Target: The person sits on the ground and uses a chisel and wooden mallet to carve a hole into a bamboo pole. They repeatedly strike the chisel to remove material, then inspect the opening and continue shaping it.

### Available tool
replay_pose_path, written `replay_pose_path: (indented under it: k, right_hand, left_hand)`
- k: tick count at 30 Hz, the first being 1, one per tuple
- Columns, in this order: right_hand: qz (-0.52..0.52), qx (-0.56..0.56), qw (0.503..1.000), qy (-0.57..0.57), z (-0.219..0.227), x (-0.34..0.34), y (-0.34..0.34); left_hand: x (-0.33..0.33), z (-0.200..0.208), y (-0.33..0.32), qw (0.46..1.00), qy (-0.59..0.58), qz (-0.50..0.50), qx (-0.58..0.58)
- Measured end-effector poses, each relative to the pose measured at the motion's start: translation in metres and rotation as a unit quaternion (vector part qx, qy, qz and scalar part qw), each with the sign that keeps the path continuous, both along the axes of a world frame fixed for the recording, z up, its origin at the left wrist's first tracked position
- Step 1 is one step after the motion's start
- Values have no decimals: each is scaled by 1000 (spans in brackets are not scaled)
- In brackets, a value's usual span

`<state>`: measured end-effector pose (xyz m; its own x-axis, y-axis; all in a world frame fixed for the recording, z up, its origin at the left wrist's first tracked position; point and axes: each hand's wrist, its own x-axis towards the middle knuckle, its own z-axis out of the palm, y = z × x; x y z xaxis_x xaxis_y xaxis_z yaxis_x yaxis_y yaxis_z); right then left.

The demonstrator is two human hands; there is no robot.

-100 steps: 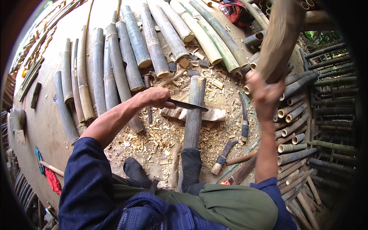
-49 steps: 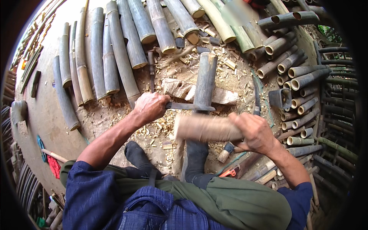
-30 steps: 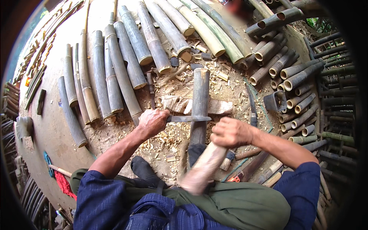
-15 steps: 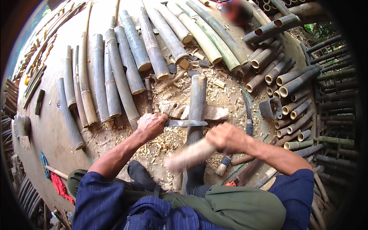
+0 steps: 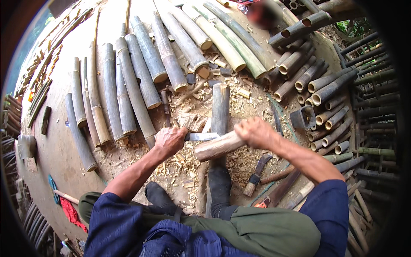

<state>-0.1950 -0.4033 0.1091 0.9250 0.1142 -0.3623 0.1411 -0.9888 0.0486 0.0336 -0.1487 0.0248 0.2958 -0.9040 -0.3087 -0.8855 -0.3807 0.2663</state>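
My left hand (image 5: 170, 140) is closed around the handle of a knife; its blade (image 5: 202, 136) points right, toward a grey-brown bamboo section (image 5: 220, 107). Closed on one end of a thick, round wooden club (image 5: 219, 146), my right hand (image 5: 255, 132) holds it aslant, with the free end low and to the left. The club overlaps the blade's right end and the lower bamboo, hiding whether the blade touches or enters it. The bamboo runs away from my foot, across a rough wood block (image 5: 193, 122) lying on the ground.
Several bamboo poles (image 5: 171, 60) lie in a row ahead. Cut bamboo tubes (image 5: 334, 83) are stacked at the right by a black container (image 5: 302, 117). A hatchet-like blade (image 5: 258, 173) and a saw (image 5: 274, 195) lie near my right knee. Shavings (image 5: 184, 169) cover the ground around my feet (image 5: 219, 184).
The club has risen from below the knife, where it was a blur, to the blade's level. My right hand has moved slightly up; my left hand stays in nearly the same spot.
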Motion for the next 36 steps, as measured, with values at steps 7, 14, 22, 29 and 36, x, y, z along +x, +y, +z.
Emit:
replay_pose_path:
  k: [7, 14, 22, 29, 36]
  right_hand:
    - [110, 195, 956, -188, -13, -22, -3]
    - [215, 182, 951, -124, 37, 6, 34]
    - [-12, 58, 997, -46, 32, -7, -7]
    - [-374, 406, 806, -212, 63, -42, 11]
    - [-560, 616, 506, -226, 76, -54, 15]
  left_hand:
    - [-7, 8, -14, 1000, 15, -6, 25]
    - [1, -6, 9, 1000, -3, 1, 6]
    - [-2, -13, 10, 986, -72, -41, -143]
    - [48, -7, -19, 904, 415, 54, -82]
    - [71, 35, -65, 971, 189, -36, -139]
